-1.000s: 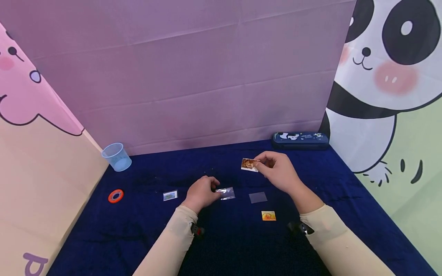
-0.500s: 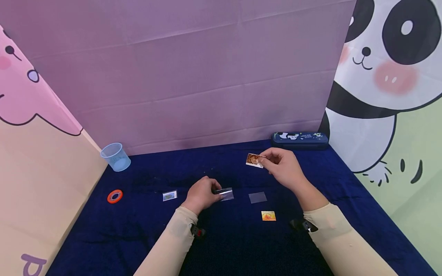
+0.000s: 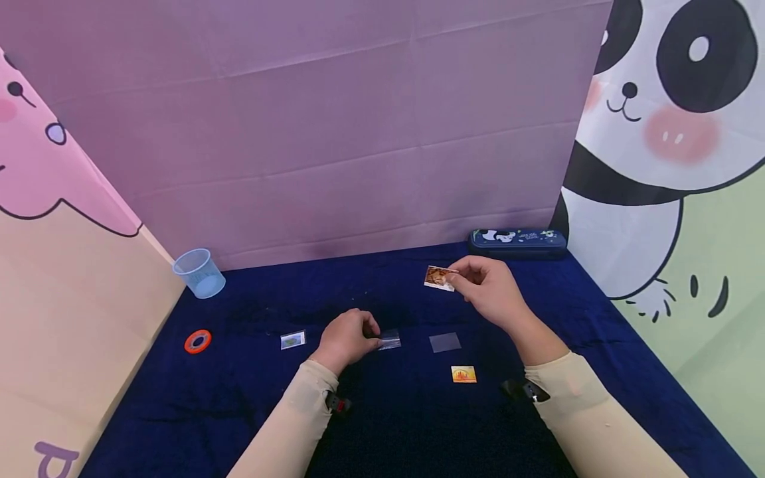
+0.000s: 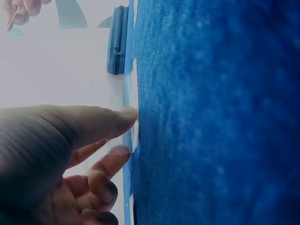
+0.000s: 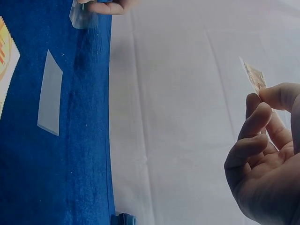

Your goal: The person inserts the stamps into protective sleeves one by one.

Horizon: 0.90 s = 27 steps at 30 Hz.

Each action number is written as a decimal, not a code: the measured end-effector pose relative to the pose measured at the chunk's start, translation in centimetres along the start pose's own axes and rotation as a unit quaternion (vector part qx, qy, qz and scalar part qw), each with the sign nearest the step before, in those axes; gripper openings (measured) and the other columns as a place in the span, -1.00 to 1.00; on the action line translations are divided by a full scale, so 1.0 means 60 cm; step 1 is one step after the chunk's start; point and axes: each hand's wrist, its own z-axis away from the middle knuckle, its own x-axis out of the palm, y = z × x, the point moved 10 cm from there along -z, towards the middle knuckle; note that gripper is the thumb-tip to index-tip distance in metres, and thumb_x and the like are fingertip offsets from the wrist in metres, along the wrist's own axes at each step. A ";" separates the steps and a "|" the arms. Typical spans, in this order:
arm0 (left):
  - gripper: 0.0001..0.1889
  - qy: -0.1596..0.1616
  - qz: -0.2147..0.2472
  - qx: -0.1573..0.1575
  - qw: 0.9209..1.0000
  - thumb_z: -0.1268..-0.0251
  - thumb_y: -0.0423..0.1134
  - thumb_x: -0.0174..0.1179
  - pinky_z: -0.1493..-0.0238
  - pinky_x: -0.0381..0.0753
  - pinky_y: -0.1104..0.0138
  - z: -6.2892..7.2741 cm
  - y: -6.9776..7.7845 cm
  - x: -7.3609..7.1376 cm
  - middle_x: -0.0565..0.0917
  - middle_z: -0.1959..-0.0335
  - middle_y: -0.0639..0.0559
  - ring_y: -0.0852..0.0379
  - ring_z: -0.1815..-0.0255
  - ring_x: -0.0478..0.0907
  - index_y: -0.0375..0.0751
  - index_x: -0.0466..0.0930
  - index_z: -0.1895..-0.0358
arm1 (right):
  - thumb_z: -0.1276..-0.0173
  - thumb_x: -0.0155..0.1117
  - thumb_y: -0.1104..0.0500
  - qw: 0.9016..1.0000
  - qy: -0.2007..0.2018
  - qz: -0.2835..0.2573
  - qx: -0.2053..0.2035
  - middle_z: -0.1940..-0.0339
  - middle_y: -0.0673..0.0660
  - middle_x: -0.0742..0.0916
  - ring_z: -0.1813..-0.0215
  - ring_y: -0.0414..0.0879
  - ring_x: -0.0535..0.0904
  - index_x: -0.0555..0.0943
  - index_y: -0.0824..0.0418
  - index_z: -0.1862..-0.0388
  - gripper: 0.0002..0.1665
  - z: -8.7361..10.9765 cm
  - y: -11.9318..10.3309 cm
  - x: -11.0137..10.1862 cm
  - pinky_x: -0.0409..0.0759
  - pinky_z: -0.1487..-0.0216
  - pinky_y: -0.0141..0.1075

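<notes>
With right hand (image 3: 491,292), pinching small picture card (image 3: 437,277) by right edge, leaving left edge free; with left hand (image 3: 345,338), well apart, pinching clear film (image 3: 391,340) by left edge.

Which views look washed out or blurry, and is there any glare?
Head view: mostly crisp, faint glint on the small clear plastic piece; left wrist view: purple fabric backdrop overexposed, blue velvety cloth blurred; right wrist view: backdrop also washed out.
</notes>
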 end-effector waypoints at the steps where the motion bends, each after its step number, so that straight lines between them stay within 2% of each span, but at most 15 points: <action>1: -0.84 -0.002 0.007 0.001 1.000 -0.28 -0.12 0.52 0.21 0.56 0.20 0.001 0.000 -0.001 0.61 0.31 0.22 0.22 0.33 0.53 0.13 0.68 0.32 | -0.54 0.36 0.08 1.000 -0.001 0.000 0.000 0.31 0.21 0.73 0.37 0.11 0.56 0.76 0.09 0.04 -0.85 0.000 0.000 0.000 0.59 0.40 -0.22; 6: -0.89 -0.013 0.067 0.005 0.998 -0.40 -0.15 0.42 0.26 0.57 0.21 0.002 -0.005 -0.008 0.65 0.34 0.22 0.21 0.37 0.56 0.10 0.66 0.29 | -0.54 0.36 0.07 1.000 0.000 -0.001 -0.001 0.30 0.20 0.74 0.37 0.10 0.57 0.76 0.09 0.04 -0.84 0.000 -0.002 0.001 0.60 0.40 -0.23; 10: -0.92 -0.001 0.106 0.007 0.994 -0.44 -0.17 0.37 0.28 0.56 0.21 0.003 -0.005 -0.027 0.66 0.33 0.19 0.18 0.37 0.56 0.07 0.66 0.25 | -0.54 0.36 0.08 1.000 -0.001 -0.002 -0.003 0.32 0.16 0.73 0.38 0.09 0.56 0.76 0.10 0.04 -0.84 0.002 -0.006 0.001 0.60 0.41 -0.23; 17: -0.97 0.062 0.151 0.019 0.986 -0.48 -0.17 0.34 0.33 0.57 0.20 0.012 0.011 -0.082 0.67 0.28 0.17 0.13 0.42 0.54 0.02 0.69 0.15 | -0.55 0.36 0.08 1.000 -0.001 0.000 -0.003 0.34 0.16 0.72 0.38 0.07 0.56 0.76 0.13 0.03 -0.82 0.003 -0.012 0.001 0.59 0.40 -0.25; 22: -0.95 0.115 0.190 0.039 0.974 -0.52 -0.20 0.30 0.48 0.55 0.20 0.024 0.029 -0.126 0.65 0.27 0.16 0.07 0.53 0.50 0.04 0.72 0.08 | -0.55 0.35 0.08 1.000 0.000 -0.006 -0.004 0.30 0.17 0.73 0.37 0.06 0.56 0.76 0.16 0.02 -0.81 0.005 -0.019 0.000 0.59 0.39 -0.27; 27: -0.90 0.142 0.232 0.062 0.960 -0.55 -0.21 0.27 0.56 0.44 0.26 0.041 0.052 -0.168 0.66 0.20 0.12 0.04 0.54 0.42 0.02 0.73 0.01 | -0.55 0.35 0.11 1.000 0.004 -0.008 -0.009 0.28 0.19 0.74 0.38 0.05 0.56 0.76 0.16 0.02 -0.82 0.005 -0.025 -0.002 0.59 0.39 -0.28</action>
